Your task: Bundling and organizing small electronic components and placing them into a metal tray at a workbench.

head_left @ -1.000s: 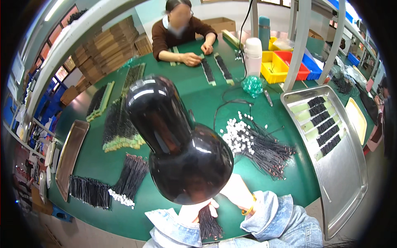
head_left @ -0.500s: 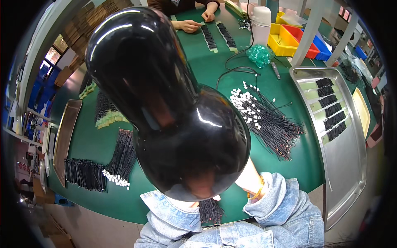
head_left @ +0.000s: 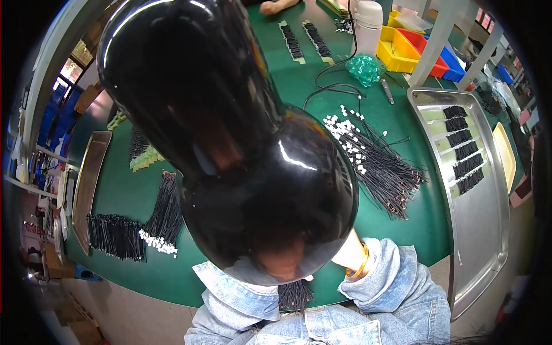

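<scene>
A large glossy black rounded object, like a lamp housing, fills the middle of the view and covers most of both my hands. Of my right hand, only the back near the wrist shows, below an orange-yellow bracelet and a denim cuff; its fingers are hidden. My left hand is behind the black object, with just its denim sleeve showing. A bundle of black wires with reddish ends sticks out between my forearms at the table edge. Whether either hand grips it cannot be seen.
Loose white-tipped black cables lie right on the green table. More cable bundles lie left, beside a metal tray. A large metal tray holds cable strips. Behind are a bottle, bins and another person's hand.
My view has shifted slightly, with the black object appearing larger and higher. The other person's hands have drawn back from the cable strips. My sleeves stay nearly in place.
</scene>
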The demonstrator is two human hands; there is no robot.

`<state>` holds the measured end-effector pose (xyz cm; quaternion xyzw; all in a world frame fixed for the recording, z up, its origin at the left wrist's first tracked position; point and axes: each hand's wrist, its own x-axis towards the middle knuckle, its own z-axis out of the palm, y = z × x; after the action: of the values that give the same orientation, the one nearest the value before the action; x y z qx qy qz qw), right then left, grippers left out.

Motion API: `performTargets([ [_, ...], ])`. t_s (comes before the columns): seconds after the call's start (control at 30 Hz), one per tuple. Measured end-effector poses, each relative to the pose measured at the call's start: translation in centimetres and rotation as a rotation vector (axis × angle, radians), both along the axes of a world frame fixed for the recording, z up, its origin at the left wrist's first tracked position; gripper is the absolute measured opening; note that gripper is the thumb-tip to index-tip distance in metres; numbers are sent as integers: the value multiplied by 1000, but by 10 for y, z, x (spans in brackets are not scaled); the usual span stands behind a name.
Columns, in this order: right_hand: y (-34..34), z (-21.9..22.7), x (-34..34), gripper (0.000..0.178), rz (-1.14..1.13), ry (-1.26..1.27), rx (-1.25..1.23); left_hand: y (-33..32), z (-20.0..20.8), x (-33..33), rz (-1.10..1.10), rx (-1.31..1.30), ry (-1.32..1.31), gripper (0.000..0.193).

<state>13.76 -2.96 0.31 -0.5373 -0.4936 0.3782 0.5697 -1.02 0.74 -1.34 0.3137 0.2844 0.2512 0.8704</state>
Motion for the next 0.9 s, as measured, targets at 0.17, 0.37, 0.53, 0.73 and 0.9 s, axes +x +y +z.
performTargets([
  [0.17,-2,-1,2,19,-7,109,-25,3,-10,-5,-65,-144,-3,36],
  [0.37,-1,-5,0,22,19,186,-25,3,-13,-6,-54,-145,0,36],
  [0.53,3,-9,4,14,177,470,-195,2,-13,-7,-40,-142,2,36],
  [0.73,4,-6,4,11,184,516,-188,1,-13,-6,-31,-140,2,37],
  [0.9,6,-8,8,8,180,408,-171,2,-16,-4,-27,-141,1,37],
])
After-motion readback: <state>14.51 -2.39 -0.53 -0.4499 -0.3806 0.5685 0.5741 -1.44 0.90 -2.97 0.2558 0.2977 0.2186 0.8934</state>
